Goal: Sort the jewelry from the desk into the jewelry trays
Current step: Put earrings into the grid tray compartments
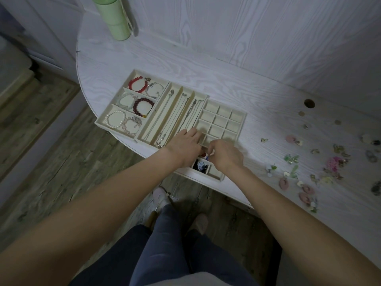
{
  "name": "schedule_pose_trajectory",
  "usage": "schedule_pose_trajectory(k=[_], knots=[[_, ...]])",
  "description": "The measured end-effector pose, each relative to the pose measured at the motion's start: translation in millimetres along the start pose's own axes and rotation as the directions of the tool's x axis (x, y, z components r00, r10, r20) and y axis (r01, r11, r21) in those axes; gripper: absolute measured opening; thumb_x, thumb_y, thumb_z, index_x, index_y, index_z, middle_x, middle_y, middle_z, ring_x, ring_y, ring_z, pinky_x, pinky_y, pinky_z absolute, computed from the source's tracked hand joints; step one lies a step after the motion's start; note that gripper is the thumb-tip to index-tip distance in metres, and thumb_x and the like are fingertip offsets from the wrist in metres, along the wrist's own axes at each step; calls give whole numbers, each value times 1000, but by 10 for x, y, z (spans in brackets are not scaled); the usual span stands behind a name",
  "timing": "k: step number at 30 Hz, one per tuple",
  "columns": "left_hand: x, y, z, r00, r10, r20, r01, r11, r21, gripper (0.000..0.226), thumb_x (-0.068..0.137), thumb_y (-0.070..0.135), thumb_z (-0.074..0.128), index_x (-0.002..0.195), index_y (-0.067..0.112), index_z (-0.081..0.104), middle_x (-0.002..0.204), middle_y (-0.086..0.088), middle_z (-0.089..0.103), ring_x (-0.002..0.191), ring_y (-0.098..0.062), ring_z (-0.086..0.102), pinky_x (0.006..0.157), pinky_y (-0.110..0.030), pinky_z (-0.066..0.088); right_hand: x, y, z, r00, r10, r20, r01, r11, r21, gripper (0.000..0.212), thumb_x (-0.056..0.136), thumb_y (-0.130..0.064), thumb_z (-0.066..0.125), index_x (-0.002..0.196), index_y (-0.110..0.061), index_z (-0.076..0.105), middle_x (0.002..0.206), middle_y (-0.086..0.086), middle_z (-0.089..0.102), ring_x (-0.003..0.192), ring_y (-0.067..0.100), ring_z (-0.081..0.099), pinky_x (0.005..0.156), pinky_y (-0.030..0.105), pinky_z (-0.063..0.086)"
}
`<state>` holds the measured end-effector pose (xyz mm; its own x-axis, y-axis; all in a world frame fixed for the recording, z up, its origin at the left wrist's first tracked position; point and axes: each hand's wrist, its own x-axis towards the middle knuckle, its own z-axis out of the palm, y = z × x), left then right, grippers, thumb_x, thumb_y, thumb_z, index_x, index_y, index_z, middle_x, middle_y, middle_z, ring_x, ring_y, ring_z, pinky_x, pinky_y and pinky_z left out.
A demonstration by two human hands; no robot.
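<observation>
Three cream trays lie side by side on the white desk. The left tray (100, 120) holds several bead bracelets. The middle tray (179, 90) holds thin chain necklaces. The grid tray (241, 129) has many small cells; a near cell holds dark earrings (199, 166). My left hand (184, 147) rests flat on the grid tray's near left part, fingers straight. My right hand (225, 154) hovers over the near cells, fingers curled, pinching a small piece (208, 156) that is mostly hidden. Loose earrings (307, 190) lie scattered to the right.
A green cylindrical bottle (112, 17) with a strap stands at the desk's far left. A round cable hole (309, 103) is in the desk at the right. The desk's curved front edge runs just under the trays, with my legs and the wood floor below.
</observation>
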<state>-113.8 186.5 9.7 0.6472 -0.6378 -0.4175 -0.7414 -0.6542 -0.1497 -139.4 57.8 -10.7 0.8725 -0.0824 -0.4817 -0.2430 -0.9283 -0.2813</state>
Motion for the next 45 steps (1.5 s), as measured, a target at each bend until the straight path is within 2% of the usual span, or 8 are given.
schedule_pose_trajectory(k=[4,7,15,23,27,37,41,45], knots=[[5,22,-39,1000,-18,20,18,1000,-12,32,94,19,45,122,16,59,145,-12,25,131,-27,25,102,-35,28,13,-36,-21,1000,-22,22,23,999,-45,19,91,-13,56,97,-23,71,103,2,67,92,23,64,65,28,41],[13,42,-36,999,-27,21,28,1000,-12,31,94,20,45,122,17,59,147,-11,23,131,-27,25,102,-35,28,18,-41,-66,996,-91,20,93,983,-155,19,91,-12,57,101,-19,71,105,4,66,93,24,63,68,29,47],[29,35,-4,1000,-27,-3,27,999,-25,34,94,20,44,125,21,57,147,-10,23,130,-26,27,100,-35,29,-2,-13,-78,966,-255,-27,240,936,-255,13,91,-16,61,101,-13,69,106,6,62,96,24,61,65,30,41],[33,34,2,1000,-30,5,31,998,-50,34,93,20,46,124,19,59,146,-11,24,130,-26,27,100,-34,29,1,90,-16,983,-181,7,181,983,3,8,88,-15,64,91,-20,69,102,2,66,95,21,62,77,35,52],[30,25,-29,999,-37,4,37,996,-82,29,91,19,48,117,14,61,140,-12,31,129,-26,28,101,-34,29,33,107,-51,987,-150,56,150,989,10,8,88,-19,66,92,-21,72,100,3,70,93,21,64,79,37,54],[12,-24,-43,999,-46,3,46,979,-196,28,90,18,49,112,13,64,127,-9,40,120,-25,32,96,-33,30,-41,124,-78,992,-128,-1,128,990,52,18,92,-13,57,90,-19,74,96,1,71,86,19,65,73,36,55],[43,-10,-67,998,-56,-32,46,967,-249,37,87,16,49,122,21,61,121,-6,40,116,-23,32,93,-32,31,-75,185,-146,992,-123,-37,125,988,92,20,93,-13,55,88,-21,73,98,-2,71,84,17,65,72,34,55],[120,90,-227,998,-61,-33,50,962,-269,28,87,19,54,112,12,64,125,-7,40,117,-24,32,96,-34,31,-139,349,-236,993,-84,-81,95,984,150,21,92,-13,53,92,-20,72,102,-1,69,91,19,64,77,36,55]])
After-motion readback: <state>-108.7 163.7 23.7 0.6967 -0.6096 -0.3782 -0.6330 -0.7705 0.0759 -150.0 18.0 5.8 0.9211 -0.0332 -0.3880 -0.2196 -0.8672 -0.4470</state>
